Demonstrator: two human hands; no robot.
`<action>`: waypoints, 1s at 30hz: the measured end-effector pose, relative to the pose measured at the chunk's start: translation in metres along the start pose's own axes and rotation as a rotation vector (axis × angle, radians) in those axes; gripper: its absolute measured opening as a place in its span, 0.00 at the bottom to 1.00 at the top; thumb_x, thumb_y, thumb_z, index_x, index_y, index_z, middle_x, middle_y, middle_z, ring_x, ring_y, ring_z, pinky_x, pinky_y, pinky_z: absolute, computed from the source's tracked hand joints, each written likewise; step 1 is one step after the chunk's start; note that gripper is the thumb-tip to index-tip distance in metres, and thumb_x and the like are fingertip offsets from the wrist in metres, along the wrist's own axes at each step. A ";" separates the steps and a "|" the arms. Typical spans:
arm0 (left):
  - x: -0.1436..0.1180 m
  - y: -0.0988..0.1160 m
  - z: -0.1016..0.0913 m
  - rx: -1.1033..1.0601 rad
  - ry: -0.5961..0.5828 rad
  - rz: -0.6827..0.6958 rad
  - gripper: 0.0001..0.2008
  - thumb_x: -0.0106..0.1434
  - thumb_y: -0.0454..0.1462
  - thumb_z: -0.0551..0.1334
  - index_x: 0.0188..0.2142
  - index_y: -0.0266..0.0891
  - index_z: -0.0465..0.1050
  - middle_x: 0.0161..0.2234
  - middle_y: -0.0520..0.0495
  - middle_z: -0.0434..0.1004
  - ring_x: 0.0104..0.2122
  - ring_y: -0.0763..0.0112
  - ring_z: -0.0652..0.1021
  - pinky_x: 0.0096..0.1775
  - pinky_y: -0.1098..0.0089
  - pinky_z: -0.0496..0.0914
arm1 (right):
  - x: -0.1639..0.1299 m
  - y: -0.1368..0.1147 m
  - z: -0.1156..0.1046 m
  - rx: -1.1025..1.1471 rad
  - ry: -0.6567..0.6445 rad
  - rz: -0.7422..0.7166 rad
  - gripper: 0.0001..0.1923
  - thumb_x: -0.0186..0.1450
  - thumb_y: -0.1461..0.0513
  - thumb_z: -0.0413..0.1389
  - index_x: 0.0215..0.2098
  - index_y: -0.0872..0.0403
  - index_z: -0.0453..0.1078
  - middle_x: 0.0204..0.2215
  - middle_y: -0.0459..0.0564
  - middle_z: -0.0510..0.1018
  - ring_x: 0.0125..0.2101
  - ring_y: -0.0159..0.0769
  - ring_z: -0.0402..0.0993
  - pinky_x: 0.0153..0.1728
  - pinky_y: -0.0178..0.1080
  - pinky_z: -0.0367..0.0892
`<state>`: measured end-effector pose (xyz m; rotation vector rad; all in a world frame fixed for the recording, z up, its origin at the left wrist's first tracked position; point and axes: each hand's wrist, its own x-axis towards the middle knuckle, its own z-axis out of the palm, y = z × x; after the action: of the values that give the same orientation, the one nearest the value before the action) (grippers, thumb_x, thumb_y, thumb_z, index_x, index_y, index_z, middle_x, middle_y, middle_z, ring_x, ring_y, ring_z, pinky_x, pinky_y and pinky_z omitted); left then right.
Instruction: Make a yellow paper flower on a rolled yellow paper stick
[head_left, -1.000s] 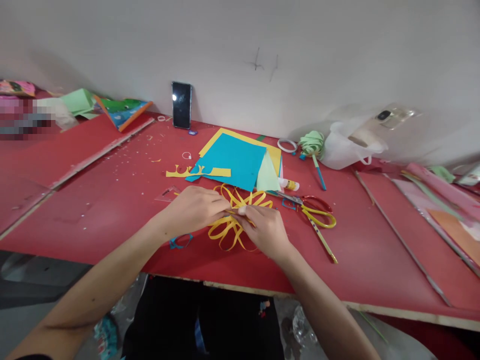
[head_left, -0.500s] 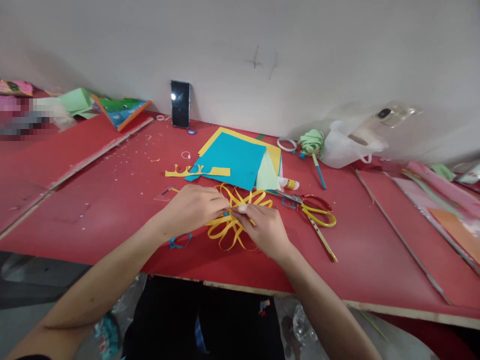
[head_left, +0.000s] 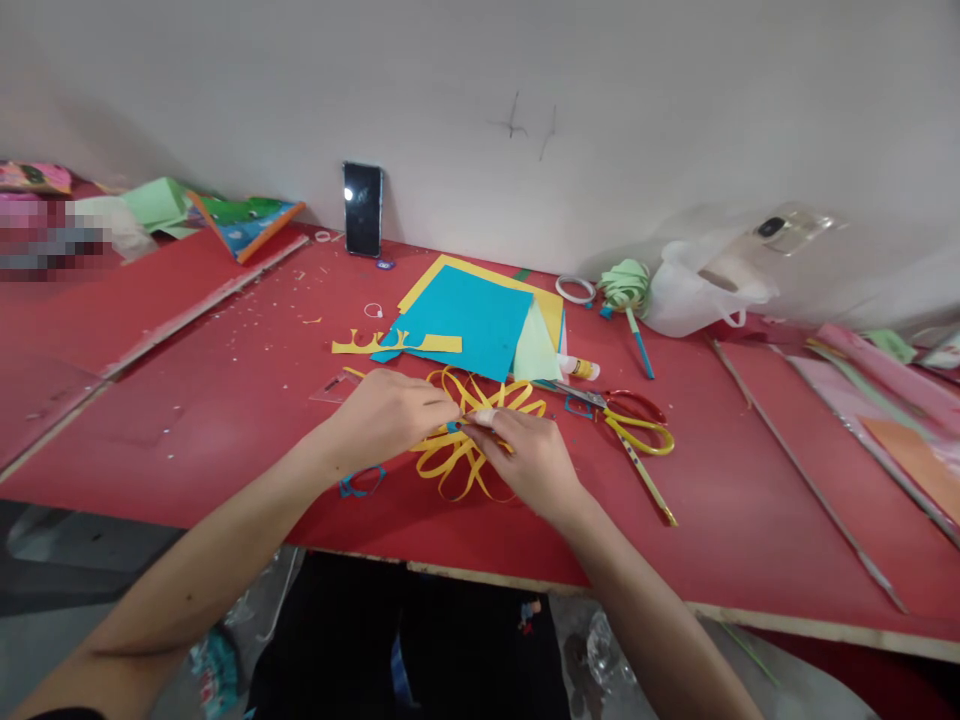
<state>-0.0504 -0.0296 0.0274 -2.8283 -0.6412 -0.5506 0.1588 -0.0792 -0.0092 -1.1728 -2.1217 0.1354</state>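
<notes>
A flower of looped yellow paper strips (head_left: 442, 466) lies on the red table in front of me. My left hand (head_left: 394, 415) is closed at the flower's middle from the left, fingertips pinched together. From the other side my right hand (head_left: 529, 455) pinches at the same spot, its thumb almost touching the left fingertips. A small piece of blue paper (head_left: 453, 427) shows just under the fingers; the rest of the flower's centre is hidden. Behind the hands lie a blue paper sheet (head_left: 465, 315) and a yellow strip with rounded cut-outs (head_left: 439, 344).
Scissors (head_left: 637, 432), a pencil (head_left: 649, 480) and a glue stick (head_left: 579, 367) lie to the right. A green paper flower on a stem (head_left: 625, 285) and a white plastic bag (head_left: 679, 295) are farther back. A phone (head_left: 363, 210) leans on the wall. Blue paper scraps (head_left: 363, 482) lie left.
Both hands stay at the flower's middle, with only slight finger movement. A little more of the blue piece shows between them. The whole view has shifted very slightly.
</notes>
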 end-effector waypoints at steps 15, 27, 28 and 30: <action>0.001 0.002 0.008 0.040 0.042 0.050 0.10 0.69 0.32 0.54 0.34 0.36 0.73 0.28 0.50 0.78 0.28 0.73 0.76 0.29 0.72 0.62 | 0.002 0.000 -0.001 0.072 -0.069 0.109 0.05 0.68 0.60 0.54 0.35 0.53 0.68 0.29 0.48 0.80 0.28 0.34 0.77 0.29 0.32 0.65; 0.007 0.002 0.005 0.072 0.393 0.097 0.10 0.66 0.32 0.60 0.46 0.42 0.72 0.50 0.48 0.78 0.53 0.65 0.73 0.57 0.58 0.65 | 0.010 0.000 -0.011 0.760 -0.231 0.531 0.08 0.67 0.58 0.54 0.32 0.53 0.67 0.27 0.46 0.80 0.26 0.34 0.79 0.31 0.35 0.71; 0.007 0.001 0.005 0.063 0.443 0.056 0.13 0.65 0.32 0.61 0.49 0.43 0.71 0.51 0.48 0.76 0.55 0.64 0.71 0.58 0.57 0.64 | 0.011 0.001 -0.012 0.892 -0.212 0.589 0.10 0.67 0.55 0.55 0.32 0.53 0.67 0.28 0.47 0.81 0.26 0.34 0.79 0.31 0.36 0.72; 0.007 -0.001 0.006 0.030 0.489 -0.009 0.18 0.64 0.31 0.61 0.53 0.43 0.69 0.53 0.46 0.75 0.56 0.63 0.70 0.59 0.56 0.64 | 0.012 0.005 -0.014 1.094 -0.156 0.672 0.13 0.65 0.52 0.57 0.33 0.53 0.67 0.30 0.48 0.81 0.28 0.34 0.80 0.32 0.36 0.74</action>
<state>-0.0431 -0.0244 0.0242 -2.5123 -0.5551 -1.1677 0.1669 -0.0702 0.0052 -1.0859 -1.2721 1.4979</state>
